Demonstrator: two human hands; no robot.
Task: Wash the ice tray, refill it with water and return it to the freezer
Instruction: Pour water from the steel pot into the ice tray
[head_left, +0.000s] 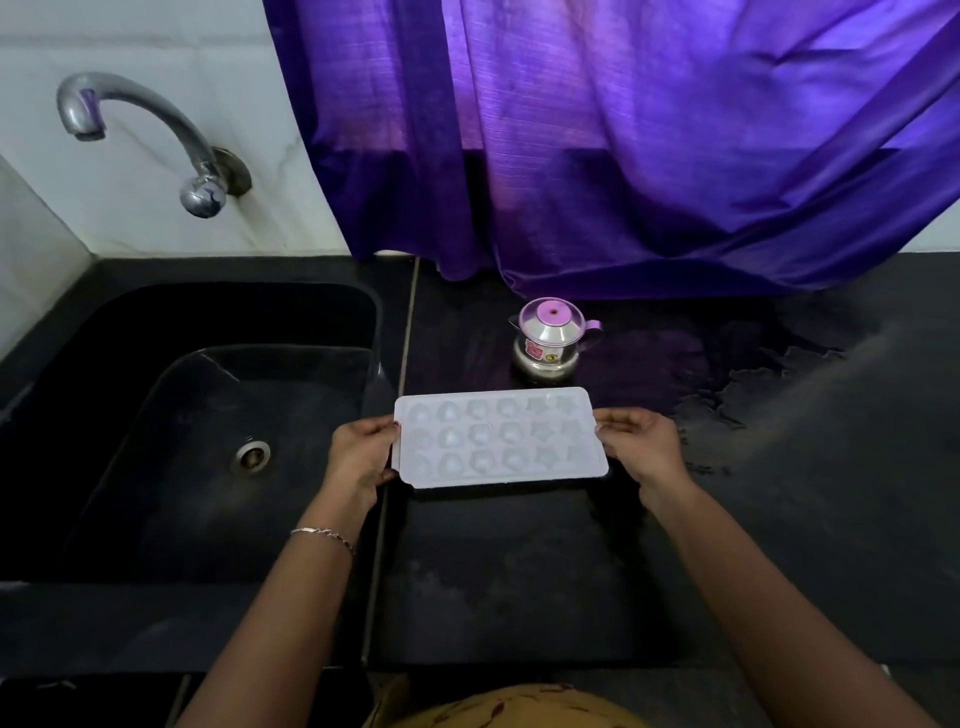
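A white plastic ice tray (500, 437) with three rows of shaped cups is held level just above the black counter, right of the sink. My left hand (361, 454) grips its left short edge, and my right hand (640, 441) grips its right short edge. The cups look pale; I cannot tell whether they hold ice or water. The black sink (156, 415) lies to the left, with a round metal drain (252, 456). A curved metal tap (140, 135) comes out of the white wall above the sink; no water runs from it.
A small steel pot (551, 338) with a clear, pink-topped lid stands on the counter just behind the tray. A purple curtain (623, 130) hangs down to the counter at the back. A wet patch (753, 405) spreads over the black counter at the right.
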